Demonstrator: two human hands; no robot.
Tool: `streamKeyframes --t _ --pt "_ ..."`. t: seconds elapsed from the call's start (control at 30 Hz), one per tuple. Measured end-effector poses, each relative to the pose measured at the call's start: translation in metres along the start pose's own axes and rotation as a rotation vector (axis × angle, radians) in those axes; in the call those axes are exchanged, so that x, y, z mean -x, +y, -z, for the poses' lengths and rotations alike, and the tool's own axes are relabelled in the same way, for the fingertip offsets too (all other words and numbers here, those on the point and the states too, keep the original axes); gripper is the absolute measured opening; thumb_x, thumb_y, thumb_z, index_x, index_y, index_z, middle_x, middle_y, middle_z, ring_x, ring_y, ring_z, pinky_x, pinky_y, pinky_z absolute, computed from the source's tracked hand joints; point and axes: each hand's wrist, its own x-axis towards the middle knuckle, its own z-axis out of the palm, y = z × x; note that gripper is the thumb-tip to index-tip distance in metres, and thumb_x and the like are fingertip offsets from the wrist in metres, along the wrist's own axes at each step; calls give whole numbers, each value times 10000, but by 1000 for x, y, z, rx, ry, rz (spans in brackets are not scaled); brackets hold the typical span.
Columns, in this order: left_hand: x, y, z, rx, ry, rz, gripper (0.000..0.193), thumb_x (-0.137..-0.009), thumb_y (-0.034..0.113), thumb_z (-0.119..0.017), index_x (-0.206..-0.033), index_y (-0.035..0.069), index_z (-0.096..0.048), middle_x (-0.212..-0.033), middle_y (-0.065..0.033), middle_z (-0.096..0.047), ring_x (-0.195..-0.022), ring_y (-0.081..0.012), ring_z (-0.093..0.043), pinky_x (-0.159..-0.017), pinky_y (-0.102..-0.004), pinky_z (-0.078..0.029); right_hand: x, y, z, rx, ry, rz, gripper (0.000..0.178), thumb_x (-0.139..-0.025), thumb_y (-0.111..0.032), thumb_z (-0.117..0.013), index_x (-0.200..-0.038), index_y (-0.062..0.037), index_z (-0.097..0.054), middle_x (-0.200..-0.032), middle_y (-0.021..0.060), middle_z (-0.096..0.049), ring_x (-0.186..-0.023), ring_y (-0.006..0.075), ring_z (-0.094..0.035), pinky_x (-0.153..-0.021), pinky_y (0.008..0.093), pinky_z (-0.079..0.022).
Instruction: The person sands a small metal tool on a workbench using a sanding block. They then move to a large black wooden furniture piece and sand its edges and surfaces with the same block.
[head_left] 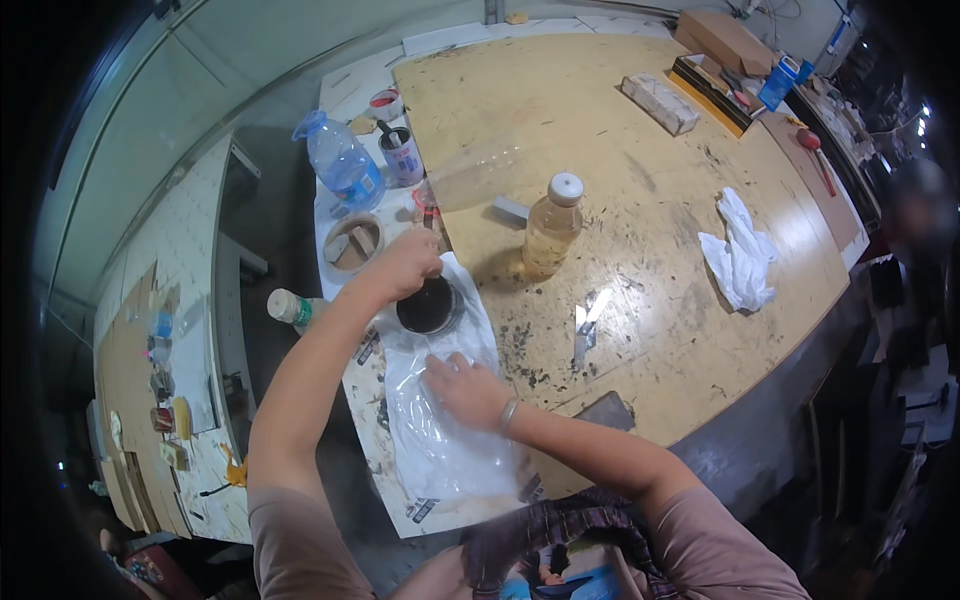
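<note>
My left hand [408, 264] is closed at the rim of a round container [428, 306] with dark contents; whatever its fingers pinch is hidden. Fingers spread, my right hand [468, 392] lies on clear plastic over a white sheet [440, 450], just nearer to me than the container. A wide ring-shaped roll [340, 262] is beside my left wrist. Close to my left forearm is a white-capped bottle with a green label [288, 306], partly hidden by the arm. To the right of the container stands a capped bottle of yellowish liquid [552, 235].
At the far left stand a large clear jug [345, 165], a can [402, 160] with a handle sticking out, and a red-stained tub [385, 104]. A metal blade [588, 335], dark flat block [607, 410] and crumpled white cloth [738, 255] lie on the stained board [640, 240].
</note>
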Motion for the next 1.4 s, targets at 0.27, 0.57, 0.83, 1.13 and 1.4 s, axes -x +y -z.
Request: streamKeyframes --t 0.27,0.57,0.83,1.13,1.4 --pt "6 5 23 28 97 226 68 -770 65 -687 -813 21 -716 -763 -163 -592 -790 -356 -587 -707 -458 -463 -9 -2 4 -31 0 -16 589 -800 -245 -731 -1334 -80 -544 -1497 192 -434 -1222 382 -510 -813 462 -573" --pt "17 29 38 29 -73 358 124 -798 150 -730 -857 45 -762 -780 -181 -632 -816 -359 -620 -721 -459 -479 -9 3 0 53 20 19 494 -815 -242 -694 -1264 -75 -569 -1453 162 -488 -1234 346 -508 -765 450 -551" --pt "28 37 2 44 -28 355 86 -771 86 -701 -797 16 -743 -729 -203 -617 -782 -374 -612 -708 -465 -492 6 3 -22 230 64 106 440 -902 -169 -542 -1328 -59 -554 -1454 167 -489 -1248 428 -508 -776 509 -537" --pt "26 29 -12 33 48 421 107 -709 16 -600 -723 12 -706 -771 -270 -632 -764 -452 -632 -700 -501 -510 29 -29 -35 72 79 272 517 -878 -162 -558 -1380 -42 -529 -1510 205 -426 -1339 463 -426 -1015 593 -435" --pt "20 17 -6 41 25 506 116 -773 89 -660 -829 11 -725 -820 -262 -653 -812 -446 -643 -737 -500 -511 34 -44 -40 96 -17 285 534 -889 -188 -570 -1401 -47 -517 -1520 199 -416 -1393 436 -377 -1080 611 -374"
